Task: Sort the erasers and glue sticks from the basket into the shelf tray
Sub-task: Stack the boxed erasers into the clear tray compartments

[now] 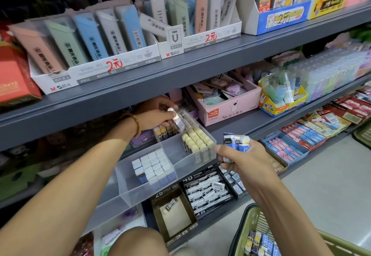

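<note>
From the head camera I see my left hand [158,115] reaching under the grey metal shelf [200,69], fingers curled round a small shiny wrapped eraser [177,120] held over the back of the clear plastic divided tray [144,191]; a wooden bead bracelet [136,124] sits on that wrist; my right hand [239,155] hovers just right of the tray, fingers closed round a bunch of blue-and-white sleeved erasers [237,142]; the tray juts out from the middle shelf; its front compartment holds white-and-blue erasers [153,167] packed upright, the right compartment holds rows of cream-coloured erasers [197,138], and the back compartment, next to my left hand, holds yellow-capped glue sticks [164,131]; the green plastic basket [247,221] sits at the lower right, below my right forearm, with more blue and yellow packets [260,242] inside; a pink cardboard box [226,105] stands on the shelf to the right of the tray.
</note>
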Demonstrator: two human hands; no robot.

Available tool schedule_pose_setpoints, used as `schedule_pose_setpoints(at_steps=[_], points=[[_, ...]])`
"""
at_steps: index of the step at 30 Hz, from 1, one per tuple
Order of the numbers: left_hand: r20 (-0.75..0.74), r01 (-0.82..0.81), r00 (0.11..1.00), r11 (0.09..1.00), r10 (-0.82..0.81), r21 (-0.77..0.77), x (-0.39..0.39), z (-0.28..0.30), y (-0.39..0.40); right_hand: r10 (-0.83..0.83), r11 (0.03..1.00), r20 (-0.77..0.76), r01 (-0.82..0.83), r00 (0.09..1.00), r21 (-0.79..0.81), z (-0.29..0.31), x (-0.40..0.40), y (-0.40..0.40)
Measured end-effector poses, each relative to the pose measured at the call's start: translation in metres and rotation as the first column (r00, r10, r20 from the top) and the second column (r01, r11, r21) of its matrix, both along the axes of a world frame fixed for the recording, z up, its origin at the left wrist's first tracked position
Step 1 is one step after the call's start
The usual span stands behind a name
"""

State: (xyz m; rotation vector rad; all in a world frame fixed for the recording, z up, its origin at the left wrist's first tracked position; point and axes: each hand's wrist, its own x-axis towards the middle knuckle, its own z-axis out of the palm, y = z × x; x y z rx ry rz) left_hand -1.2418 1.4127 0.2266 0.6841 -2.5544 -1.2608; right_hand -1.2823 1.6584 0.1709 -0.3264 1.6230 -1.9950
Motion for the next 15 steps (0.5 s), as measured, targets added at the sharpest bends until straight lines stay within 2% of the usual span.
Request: schedule_pose_setpoints(at_steps=[4,10,15], points=[[-0.025,-0.037,0.999,0.999,0.038,0.041,-0.0003,0.0008,-0.0001,-0.006,1.0,0.007,0.006,1.0,0.003,-0.0012,-0.0005,0.0008],[-0.016,0.016,1.0,0.996,-0.015,0.085,0.0017,0.0075,0.0029,-0.005,1.0,0.007,0.005,1.0,0.0,-0.001,0.0009,0.0012],[0.028,0.053,0.998,0.998,-0.054,0.037,0.0008,0.0082,0.0082,-0.003,1.0,0.006,0.003,1.0,-0.007,-0.0008,0.0026,0.0031]])
